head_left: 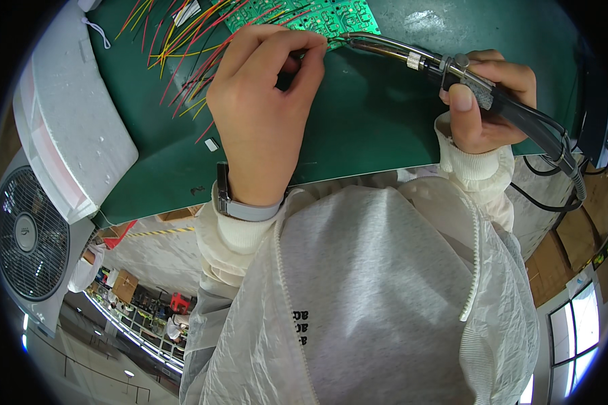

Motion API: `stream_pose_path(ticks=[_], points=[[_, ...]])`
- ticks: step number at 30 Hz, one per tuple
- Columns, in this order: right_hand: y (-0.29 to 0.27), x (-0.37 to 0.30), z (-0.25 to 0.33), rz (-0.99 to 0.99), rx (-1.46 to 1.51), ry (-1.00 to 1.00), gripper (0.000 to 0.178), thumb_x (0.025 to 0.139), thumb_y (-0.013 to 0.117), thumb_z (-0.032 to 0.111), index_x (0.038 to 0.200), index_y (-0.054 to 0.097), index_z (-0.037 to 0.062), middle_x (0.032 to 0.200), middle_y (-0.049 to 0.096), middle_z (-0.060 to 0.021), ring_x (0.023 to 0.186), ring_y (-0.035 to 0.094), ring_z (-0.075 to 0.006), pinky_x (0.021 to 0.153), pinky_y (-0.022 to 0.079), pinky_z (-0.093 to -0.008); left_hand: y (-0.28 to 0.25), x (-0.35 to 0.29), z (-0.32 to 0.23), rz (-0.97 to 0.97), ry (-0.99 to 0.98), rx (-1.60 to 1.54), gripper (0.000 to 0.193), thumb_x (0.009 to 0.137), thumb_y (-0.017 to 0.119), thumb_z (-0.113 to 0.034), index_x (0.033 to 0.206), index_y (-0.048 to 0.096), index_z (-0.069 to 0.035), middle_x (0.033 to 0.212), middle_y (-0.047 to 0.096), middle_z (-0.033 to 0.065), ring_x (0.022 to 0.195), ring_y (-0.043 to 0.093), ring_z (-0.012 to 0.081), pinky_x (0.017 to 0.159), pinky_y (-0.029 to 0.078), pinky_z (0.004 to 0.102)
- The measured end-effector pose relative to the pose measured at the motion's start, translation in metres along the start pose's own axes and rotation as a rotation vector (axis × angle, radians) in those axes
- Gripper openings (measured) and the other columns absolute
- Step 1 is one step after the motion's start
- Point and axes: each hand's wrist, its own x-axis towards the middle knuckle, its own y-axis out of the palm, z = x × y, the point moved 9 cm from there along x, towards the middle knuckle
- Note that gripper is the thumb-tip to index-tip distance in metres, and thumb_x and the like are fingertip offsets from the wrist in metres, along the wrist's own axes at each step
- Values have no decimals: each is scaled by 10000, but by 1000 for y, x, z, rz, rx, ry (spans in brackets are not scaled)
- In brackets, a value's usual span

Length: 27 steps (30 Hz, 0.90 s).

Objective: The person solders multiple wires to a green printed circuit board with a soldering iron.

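Note:
My right hand (490,101) grips a soldering iron (476,84) with a thin metal solder-feed tube along its side. The iron's tip reaches left to the near edge of a green circuit board panel (355,17). At that same edge my left hand (267,101) is closed in a pinch, thumb against forefinger, on a thin wire whose end shows only slightly beside the tip. Many red, yellow and black wires (189,57) fan out from the panel, passing behind and left of my left hand.
The green tabletop (378,128) carries a small white block (212,144) near my left wrist. A white foam box (74,115) stands at the left edge, beside a fan (30,233). Black cables (554,202) hang at the right, close to a dark device (600,131).

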Motion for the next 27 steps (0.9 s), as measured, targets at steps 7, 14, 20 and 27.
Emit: stream_pose_path(ticks=[7, 14, 20, 27], points=[[1, -1, 1, 9, 3, -17, 312, 716, 670, 137, 867, 453, -29, 601, 533, -138, 474, 510, -135, 453, 426, -205, -1, 1, 0, 6, -21, 16, 114, 668, 666, 10, 771, 634, -25, 728, 574, 19, 547, 497, 80, 507, 398, 199], [6, -1, 6, 50, -20, -59, 331, 699, 682, 138, 869, 452, -29, 643, 551, -134, 496, 508, -109, 469, 411, -187, 0, 1, -1, -10, -5, 29, 138, 614, 652, 40, 714, 595, -36, 710, 543, 42, 533, 531, 136, 486, 427, 240], [5, -2, 7, 22, -9, -66, 347, 681, 694, 138, 870, 457, -32, 636, 553, -110, 496, 495, -81, 470, 384, -162, 1, 1, -3, 15, 2, 36, 130, 664, 663, 17, 777, 620, -29, 717, 561, 22, 564, 503, 81, 516, 403, 201], [6, -3, 8, 26, -24, -68, 346, 682, 693, 147, 868, 459, -27, 640, 559, -109, 501, 502, -80, 474, 389, -163, 2, 3, -2, 44, -19, 33, 113, 674, 656, 9, 769, 614, -38, 684, 555, 15, 555, 487, 74, 507, 393, 196]])
